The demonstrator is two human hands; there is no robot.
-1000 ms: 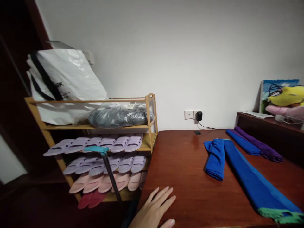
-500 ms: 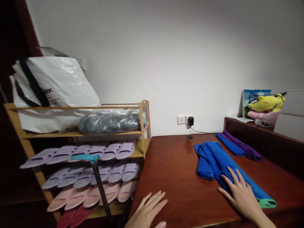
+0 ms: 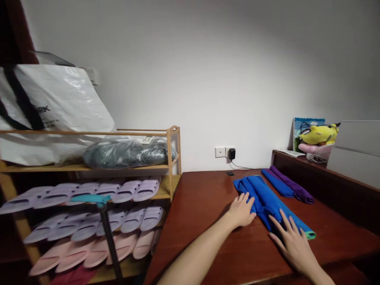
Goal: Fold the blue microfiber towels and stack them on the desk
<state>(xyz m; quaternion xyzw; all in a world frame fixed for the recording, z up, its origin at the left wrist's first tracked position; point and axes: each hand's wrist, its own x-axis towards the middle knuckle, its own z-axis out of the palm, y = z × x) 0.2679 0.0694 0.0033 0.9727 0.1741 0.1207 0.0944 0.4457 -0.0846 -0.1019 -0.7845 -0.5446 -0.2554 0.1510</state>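
Note:
On the reddish-brown table lies a blue towel (image 3: 264, 194), partly folded into a long strip with a green edge at its near right end. My left hand (image 3: 242, 209) reaches across and rests on the loose flap at the towel's left side, its fingers stretched out. Toward the near end, my right hand (image 3: 292, 237) lies spread over the towel, fingers apart. Behind it are two rolled cloths side by side, a blue roll (image 3: 277, 183) and a purple roll (image 3: 292, 185).
At left stands a wooden shoe rack (image 3: 175, 158) with rows of slippers (image 3: 147, 189), a white bag (image 3: 59, 95) and a plastic-wrapped dark bundle (image 3: 127, 152). A turquoise-topped pole (image 3: 108, 225) stands before it. A black plug (image 3: 232, 153) sits in the wall; a yellow plush toy (image 3: 319, 134) lies on the right ledge.
My left hand has moved from the table's front left edge to the towel's left flap. My right hand stays spread on the towel. The view has turned slightly right.

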